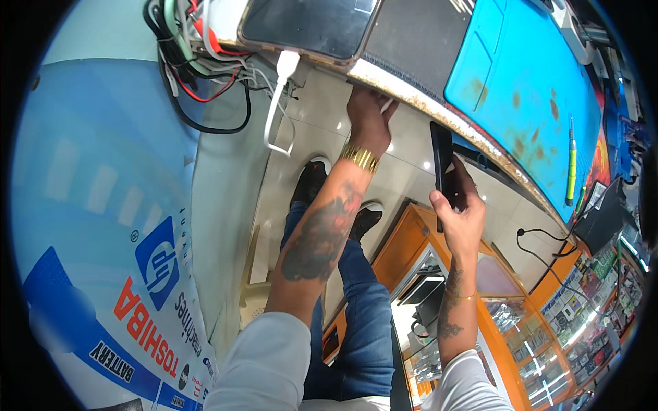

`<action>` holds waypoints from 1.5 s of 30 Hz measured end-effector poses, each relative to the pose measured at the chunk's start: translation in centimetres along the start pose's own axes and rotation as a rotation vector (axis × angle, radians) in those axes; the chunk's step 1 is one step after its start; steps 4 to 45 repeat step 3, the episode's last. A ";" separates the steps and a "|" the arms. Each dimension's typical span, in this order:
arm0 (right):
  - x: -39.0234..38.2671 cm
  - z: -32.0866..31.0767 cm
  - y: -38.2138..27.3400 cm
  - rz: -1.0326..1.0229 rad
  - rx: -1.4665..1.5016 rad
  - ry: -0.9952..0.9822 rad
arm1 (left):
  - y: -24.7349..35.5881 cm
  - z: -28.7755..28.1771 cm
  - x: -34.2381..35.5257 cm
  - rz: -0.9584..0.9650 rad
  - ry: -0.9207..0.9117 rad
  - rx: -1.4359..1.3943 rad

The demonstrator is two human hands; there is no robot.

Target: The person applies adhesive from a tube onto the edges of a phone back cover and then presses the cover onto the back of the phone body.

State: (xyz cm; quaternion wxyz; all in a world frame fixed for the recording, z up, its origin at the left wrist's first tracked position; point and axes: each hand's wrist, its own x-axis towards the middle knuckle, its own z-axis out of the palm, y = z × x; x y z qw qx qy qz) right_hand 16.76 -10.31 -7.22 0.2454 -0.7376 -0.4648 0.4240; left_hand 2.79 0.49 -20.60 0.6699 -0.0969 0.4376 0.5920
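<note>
My left hand (370, 118) reaches beneath the table's front edge, where the edge hides most of its fingers. They look curled, and a thin white strip (388, 105) shows by the thumb; I cannot make out what it belongs to. In my right hand (460, 205) is a black phone (443, 154), held upright on its edge, thumb on one side and fingers on the other, just below the table edge. On the table above my left hand lies a larger dark-screened phone (308, 26) with a white charging plug (288, 65) in its end.
A blue work mat (517, 89) with brown stains covers the table's right part, and a yellow-green screwdriver (571, 171) lies on it. Tangled cables (199, 75) hang at the left corner. A printed banner panel (103, 205) stands left; a wood-framed glass display case (507, 301) stands right.
</note>
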 end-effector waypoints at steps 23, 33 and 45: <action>1.7 0.4 -1.4 -0.135 -0.247 0.012 | 1.0 -1.3 -2.4 -0.094 0.054 0.142; 1.7 0.4 -1.4 -0.135 -0.247 0.012 | 1.0 -1.3 -2.4 -0.094 0.054 0.142; 1.7 0.4 -1.4 -0.135 -0.247 0.012 | 1.0 -1.3 -2.4 -0.094 0.054 0.142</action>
